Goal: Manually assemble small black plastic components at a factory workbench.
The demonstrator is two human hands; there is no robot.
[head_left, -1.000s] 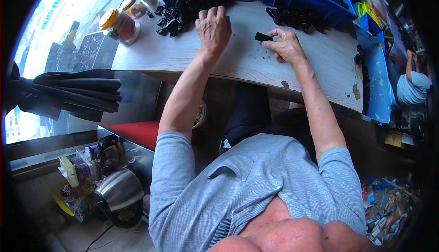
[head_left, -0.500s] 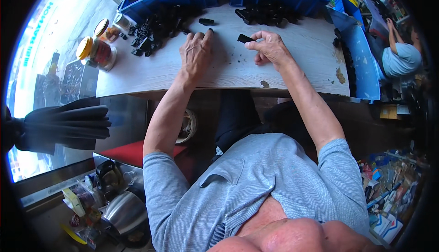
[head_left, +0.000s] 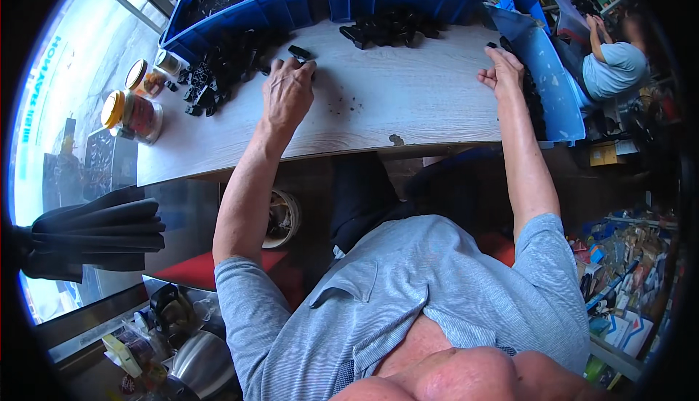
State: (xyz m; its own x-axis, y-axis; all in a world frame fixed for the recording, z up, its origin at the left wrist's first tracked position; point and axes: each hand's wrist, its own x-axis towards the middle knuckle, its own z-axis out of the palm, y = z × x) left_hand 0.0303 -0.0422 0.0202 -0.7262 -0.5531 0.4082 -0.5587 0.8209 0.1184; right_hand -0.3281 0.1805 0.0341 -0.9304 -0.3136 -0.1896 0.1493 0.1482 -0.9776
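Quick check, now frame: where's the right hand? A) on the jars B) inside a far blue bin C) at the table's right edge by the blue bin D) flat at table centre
C: the right hand is out at the right edge of the table, beside the blue bin lying there, well away from the left hand.

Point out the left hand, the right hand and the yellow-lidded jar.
left hand (head_left: 287, 91), head view, back of the hand.
right hand (head_left: 501, 73), head view, back of the hand.
yellow-lidded jar (head_left: 113, 104), head view, lid top.
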